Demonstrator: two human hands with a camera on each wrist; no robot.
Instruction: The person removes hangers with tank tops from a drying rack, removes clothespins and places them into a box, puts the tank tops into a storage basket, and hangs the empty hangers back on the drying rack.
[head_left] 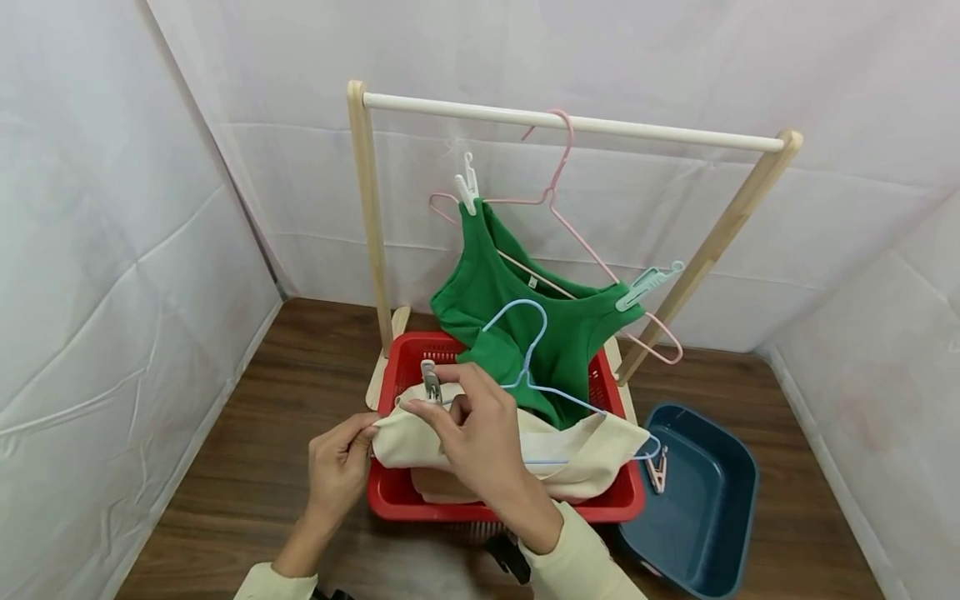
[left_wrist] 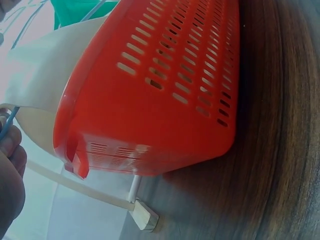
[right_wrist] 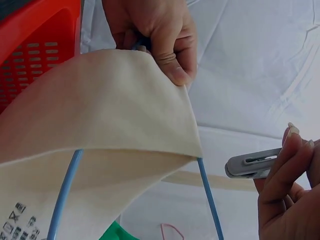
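My left hand (head_left: 337, 467) pinches the left corner of a cream garment (right_wrist: 100, 100) together with the end of a blue hanger (head_left: 537, 333). In the right wrist view the thumb presses on the fabric, and the hanger's wire (right_wrist: 210, 197) comes out beneath it. Between thumb and fingers, my right hand (head_left: 487, 446) holds a grey clothespin (right_wrist: 252, 164), apart from the cloth in that view. The garment drapes over the hanger above a red basket (head_left: 506, 510). Behind it, a green sleeveless top (head_left: 517, 292) is clipped to a pink hanger (head_left: 558, 171) by a white clothespin (head_left: 468, 190) and a mint clothespin (head_left: 647, 286).
A wooden rack with a white bar (head_left: 675, 132) stands behind the basket, carrying the pink hanger. To the right, a dark blue basin (head_left: 738, 508) has a pink clothespin (head_left: 657, 472) at its left side. White fabric walls (head_left: 97, 250) enclose the wooden surface (head_left: 217, 467).
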